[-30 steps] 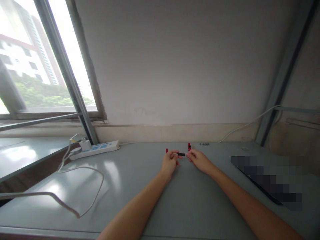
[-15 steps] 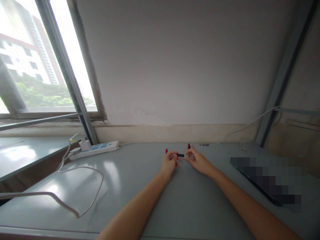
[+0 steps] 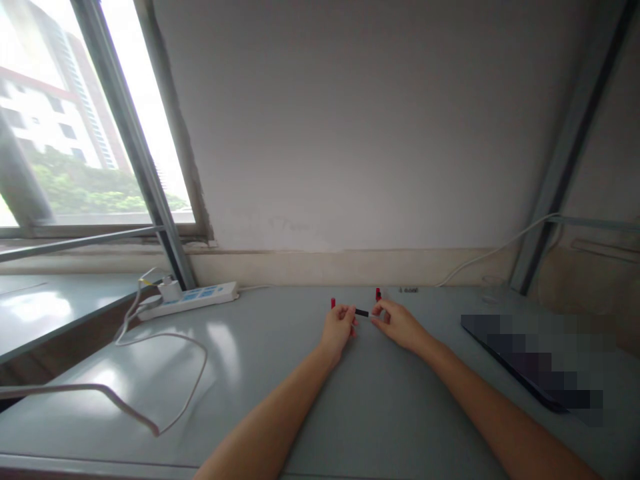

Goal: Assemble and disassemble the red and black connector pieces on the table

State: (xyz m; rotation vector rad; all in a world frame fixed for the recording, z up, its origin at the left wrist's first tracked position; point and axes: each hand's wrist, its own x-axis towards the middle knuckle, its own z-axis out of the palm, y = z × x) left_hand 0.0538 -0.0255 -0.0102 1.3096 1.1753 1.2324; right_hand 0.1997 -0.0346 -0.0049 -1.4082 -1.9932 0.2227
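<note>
A slim black tube lies crosswise between my hands. My left hand is closed on its left end. My right hand is pinched at the tube's right end, where a small pale bit shows at the fingertips; what exactly it holds is too small to tell. Just behind my left hand stands a small red cylinder. Beyond my right fingers is a red and black piece, partly covered by that hand.
Several tiny dark metallic pieces sit by the wall. A clear glass stands farther right, above a dark flat blurred object. At left are a white power strip and its looping cable on the grey table.
The black tube has tilted a little, its right end dropping slightly toward my right fingertips. Both hands stay nearly in place.
</note>
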